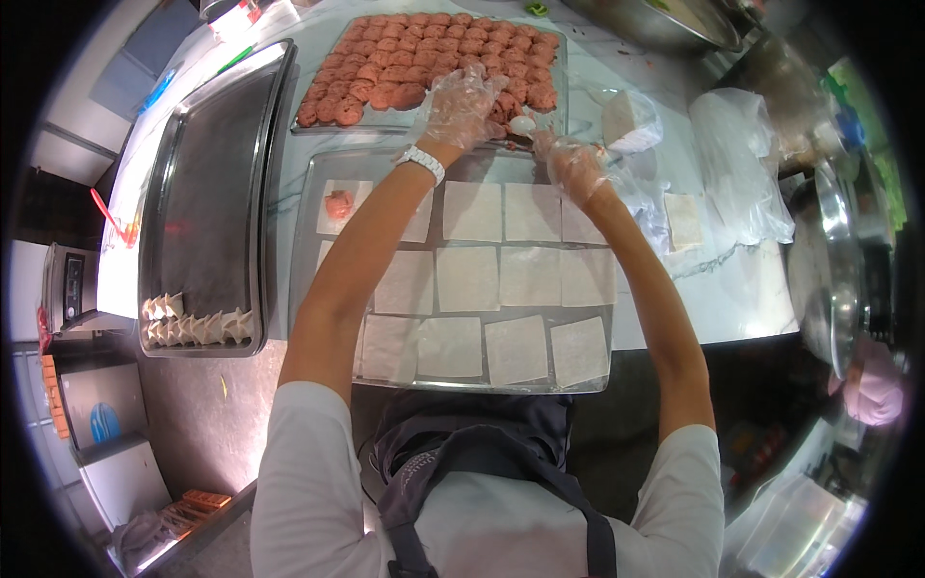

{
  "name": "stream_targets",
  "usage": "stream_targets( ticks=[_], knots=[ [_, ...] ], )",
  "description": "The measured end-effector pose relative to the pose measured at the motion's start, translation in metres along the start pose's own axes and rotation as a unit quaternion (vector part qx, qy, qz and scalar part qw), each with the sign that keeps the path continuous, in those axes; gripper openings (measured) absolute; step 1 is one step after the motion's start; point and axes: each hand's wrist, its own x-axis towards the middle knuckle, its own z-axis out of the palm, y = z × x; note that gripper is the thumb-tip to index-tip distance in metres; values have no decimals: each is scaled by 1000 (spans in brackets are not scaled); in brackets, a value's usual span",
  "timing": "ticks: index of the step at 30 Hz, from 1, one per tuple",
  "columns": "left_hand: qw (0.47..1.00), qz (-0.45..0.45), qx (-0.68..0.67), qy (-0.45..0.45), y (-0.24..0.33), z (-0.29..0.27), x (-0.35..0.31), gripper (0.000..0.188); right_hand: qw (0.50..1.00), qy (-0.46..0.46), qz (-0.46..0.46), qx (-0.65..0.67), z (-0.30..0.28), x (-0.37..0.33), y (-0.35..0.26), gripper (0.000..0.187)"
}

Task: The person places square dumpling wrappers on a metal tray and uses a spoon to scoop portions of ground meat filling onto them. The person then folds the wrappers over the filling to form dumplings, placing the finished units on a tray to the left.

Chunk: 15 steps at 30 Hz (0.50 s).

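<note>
My left hand [461,108], in a clear plastic glove and with a white watch at the wrist, reaches over a tray of pink meat filling balls [414,60]. Its fingers are curled at the tray's near edge, and what they hold is hidden. My right hand [575,170], gloved too, is closed on a spoon [522,125], whose pale bowl is beside the meat. Under my forearms a metal tray [520,378] carries rows of square dough wrappers [469,278]. On the far-left wrapper is a lump of filling [338,204].
A dark metal tray [207,207] on the left holds several folded dumplings [198,328] at its near end. To the right are a crumpled clear plastic bag [737,159], a bagged white stack [631,121] and a loose wrapper [684,222]. A large metal bowl [665,21] stands far right.
</note>
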Motion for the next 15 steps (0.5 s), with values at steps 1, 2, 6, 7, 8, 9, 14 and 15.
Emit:
stream_targets(
  ticks=[1,2,6,7,8,9,14,15],
  knots=[
    [1000,-3,-2,1,0,0,0,73,998,9,34,47,-2,2,2,14],
    [1000,-5,-5,3,-1,0,-1,73,993,18,68,95,-4,6,5,13],
    [999,4,-1,45,-3,5,-2,72,927,142,133,321,-4,11,18,9],
    [999,16,-12,46,-5,6,-1,71,928,135,151,311,-6,10,17,9],
    [998,29,-23,48,-7,7,0,71,930,127,169,302,-9,9,16,9],
    [997,41,-34,49,-8,7,1,71,931,119,186,292,-13,7,13,9],
    [995,73,-44,60,-4,11,6,73,984,123,87,96,-8,3,2,2],
    [994,74,-52,62,-3,14,6,74,988,118,72,61,-4,1,0,4]
  ],
)
